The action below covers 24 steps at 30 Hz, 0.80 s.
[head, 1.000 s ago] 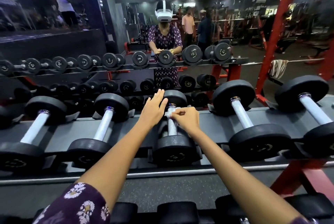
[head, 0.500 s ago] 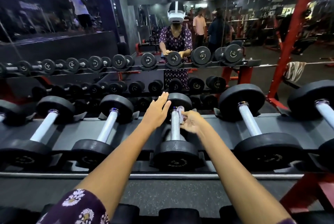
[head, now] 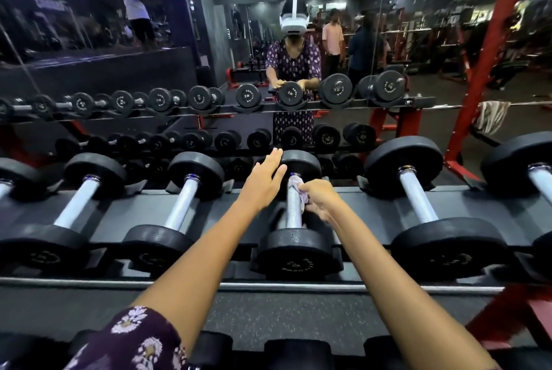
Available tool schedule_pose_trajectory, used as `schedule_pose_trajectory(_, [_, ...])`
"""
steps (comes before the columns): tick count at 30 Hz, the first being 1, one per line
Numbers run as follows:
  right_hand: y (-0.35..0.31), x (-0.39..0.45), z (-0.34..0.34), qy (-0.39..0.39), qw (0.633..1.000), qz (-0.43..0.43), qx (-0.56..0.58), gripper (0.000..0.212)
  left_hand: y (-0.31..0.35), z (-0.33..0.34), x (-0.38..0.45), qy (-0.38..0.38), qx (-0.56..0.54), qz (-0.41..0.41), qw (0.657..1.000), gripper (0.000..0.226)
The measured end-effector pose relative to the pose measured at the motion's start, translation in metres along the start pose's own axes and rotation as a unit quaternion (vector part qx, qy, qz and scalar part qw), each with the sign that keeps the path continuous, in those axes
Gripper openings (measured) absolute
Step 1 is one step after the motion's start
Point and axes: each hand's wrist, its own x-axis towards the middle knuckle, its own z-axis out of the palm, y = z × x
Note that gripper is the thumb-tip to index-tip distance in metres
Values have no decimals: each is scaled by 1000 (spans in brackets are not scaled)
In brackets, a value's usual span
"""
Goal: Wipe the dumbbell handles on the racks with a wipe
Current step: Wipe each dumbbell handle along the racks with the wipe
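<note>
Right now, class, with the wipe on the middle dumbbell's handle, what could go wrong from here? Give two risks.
1. The right hand works in the narrow gap between the two heads; if the dumbbell rolls in its cradle, its fingers could be pinched.
2. The wipe is bunched at the far end of the handle, so the near part may be missed. The left hand only rests flat on the far head, a weak steadying grip.

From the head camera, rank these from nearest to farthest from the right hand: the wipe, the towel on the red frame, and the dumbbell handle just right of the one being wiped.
1. Wipe: pinched in the right hand, against the middle handle.
2. Next handle: one slot to the right on the rack.
3. Towel: far right, hanging by the red frame.
</note>
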Motion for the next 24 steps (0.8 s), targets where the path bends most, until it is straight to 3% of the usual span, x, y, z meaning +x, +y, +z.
schedule_pose_trajectory(1, [0,2,3,9,1000,-3,14,5,1,0,0,0,1,-1,1000,49])
schedule_pose_trajectory(3, [-2,1,5,17,999,-1,40,16,2,-1,-2,-1,5,0,1000,50])
schedule_pose_trajectory(5, [-2,-3,2,20,1000,-9,-20,4,2,-4,-2,-5,8,8,1000,51])
schedule_pose_trajectory(9, [3,-14,-3,32,983,-67,-166,34,-2,-13,4,-4,31,20,999,54])
schedule_pose_trajectory(12, [10,-14,-1,56,976,-94,-191,45,-1,-18,10,-11,64,24,998,56])
schedule_pose_trajectory(15, [10,-16,-1,69,972,-106,-200,42,0,-21,12,-13,75,32,997,56])
schedule_pose_trajectory(19, [9,-27,-1,52,943,-93,-314,32,-3,-21,15,-5,77,42,996,54])
schedule_pose_trajectory(24, [2,-26,8,110,941,-134,-289,35,-4,-25,21,-2,79,53,995,51])
